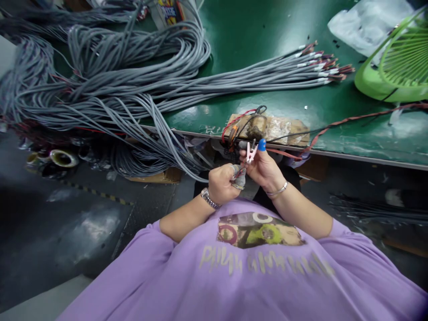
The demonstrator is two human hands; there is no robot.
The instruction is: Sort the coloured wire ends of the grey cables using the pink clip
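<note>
L hand (221,183) is closed tight round the end of a slim grey plastic-sheathed cable (199,178), its thin reddish wires (241,171) poking toward my R hand (265,171). R fingertips are drawn in narrow by a small pink plastic clip (250,152); can't tell if they pinch it or the wires. Cable end is just off the table edge, above my lap. Progress, approx.: this end looks bared but unfinished, I'd judge. Long sheaf of grey cables (261,76) w/ white bands lies on the shiny green table (264,35); can't tell if done or waiting. Lots more in looped grey coils (133,58), L side. Taped brown block (287,128) w/ thin red lead (239,117) crowds my fingers; bright green plastic fan (371,87) & clear plastic bag (364,22) sit far R, out of the way.
</note>
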